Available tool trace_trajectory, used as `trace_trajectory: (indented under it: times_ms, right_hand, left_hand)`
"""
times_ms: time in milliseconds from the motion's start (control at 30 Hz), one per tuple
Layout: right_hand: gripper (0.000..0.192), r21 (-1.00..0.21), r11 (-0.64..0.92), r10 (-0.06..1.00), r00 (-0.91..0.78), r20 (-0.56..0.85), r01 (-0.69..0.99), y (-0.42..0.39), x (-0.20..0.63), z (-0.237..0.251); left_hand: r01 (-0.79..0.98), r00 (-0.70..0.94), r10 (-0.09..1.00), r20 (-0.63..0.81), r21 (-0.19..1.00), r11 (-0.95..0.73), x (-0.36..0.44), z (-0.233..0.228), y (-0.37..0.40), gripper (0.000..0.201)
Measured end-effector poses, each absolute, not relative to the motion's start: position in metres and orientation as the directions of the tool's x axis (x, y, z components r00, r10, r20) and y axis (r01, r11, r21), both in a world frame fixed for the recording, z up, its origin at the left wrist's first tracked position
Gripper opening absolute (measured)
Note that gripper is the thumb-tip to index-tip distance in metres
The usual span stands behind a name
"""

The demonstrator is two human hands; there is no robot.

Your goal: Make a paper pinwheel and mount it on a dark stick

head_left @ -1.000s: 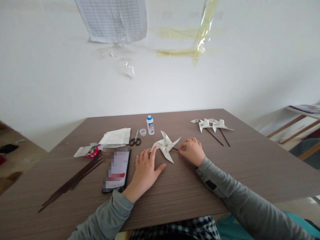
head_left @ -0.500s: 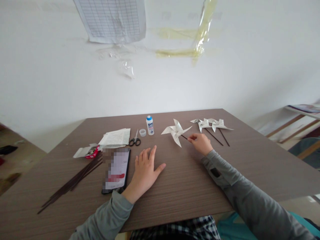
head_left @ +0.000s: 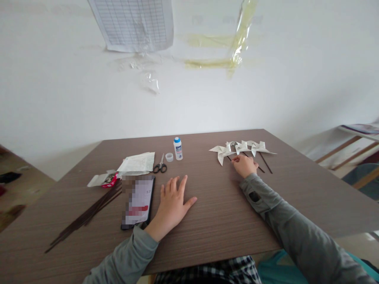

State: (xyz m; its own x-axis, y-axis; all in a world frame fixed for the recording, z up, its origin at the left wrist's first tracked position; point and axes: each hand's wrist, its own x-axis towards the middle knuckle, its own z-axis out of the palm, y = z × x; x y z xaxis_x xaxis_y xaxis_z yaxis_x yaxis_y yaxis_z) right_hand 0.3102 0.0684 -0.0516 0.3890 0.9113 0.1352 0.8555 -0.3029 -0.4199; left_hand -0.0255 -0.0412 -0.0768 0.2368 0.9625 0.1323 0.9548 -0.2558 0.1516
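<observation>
My right hand (head_left: 245,165) pinches the dark stick of a white paper pinwheel (head_left: 221,152) at the right rear of the table. The pinwheel's blades lie beside two others: a middle pinwheel (head_left: 242,147), partly overlapped, and a right-hand pinwheel (head_left: 260,148), both on dark sticks. My left hand (head_left: 172,205) rests palm down on the table, fingers spread, holding nothing. Just left of it lies a phone (head_left: 139,203) with a lit, partly blurred screen.
Behind the left hand stand a glue bottle (head_left: 178,149) with a blue cap, a small clear cap (head_left: 169,157) and black-handled scissors (head_left: 160,167). Further left are folded paper sheets (head_left: 136,163), an opened red box (head_left: 110,180) and several dark sticks (head_left: 84,215). A white wall (head_left: 189,106) borders the table's back.
My right hand has carried the pinwheel to the right and slightly back, up against the other two. My left hand has stayed in nearly the same place.
</observation>
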Motion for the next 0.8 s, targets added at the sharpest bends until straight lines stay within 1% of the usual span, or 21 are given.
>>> trace_trajectory:
  times_ms: [167, 267, 367, 500, 600, 667, 800]
  right_hand:
    - [0.030, -0.327, -0.262, 0.931, 0.327, 0.164, 0.908, 0.068, 0.310, -0.055]
    - [0.031, -0.271, -0.230, 0.948, 0.277, 0.153, 0.935, 0.065, 0.310, -0.051]
    - [0.031, -0.245, -0.207, 0.962, 0.243, 0.128, 0.947, 0.062, 0.310, -0.047]
    - [0.038, -0.225, -0.201, 0.967, 0.230, 0.112, 0.953, 0.062, 0.310, -0.046]
    - [0.038, -0.207, -0.184, 0.969, 0.212, 0.123, 0.961, 0.063, 0.312, -0.046]
    - [0.039, -0.182, -0.189, 0.970, 0.212, 0.117, 0.965, 0.065, 0.315, -0.046]
    - [0.050, -0.110, -0.235, 0.968, 0.243, 0.069, 0.966, 0.068, 0.321, -0.045]
  left_hand:
    - [0.956, 0.232, 0.966, 0.115, 0.157, -0.248, -0.024, -0.075, -0.041, 0.080]
    - [0.954, 0.241, 0.966, 0.095, 0.159, -0.254, -0.024, -0.072, -0.041, 0.080]
    - [0.952, 0.250, 0.964, 0.085, 0.159, -0.261, -0.024, -0.070, -0.041, 0.079]
    - [0.953, 0.247, 0.966, 0.081, 0.158, -0.257, -0.022, -0.067, -0.041, 0.077]
    - [0.961, 0.224, 0.973, 0.055, 0.154, -0.230, -0.018, -0.063, -0.041, 0.077]
    - [0.963, 0.214, 0.976, 0.048, 0.154, -0.219, -0.016, -0.062, -0.042, 0.076]
    - [0.962, 0.218, 0.974, 0.060, 0.154, -0.225, -0.017, -0.066, -0.041, 0.077]
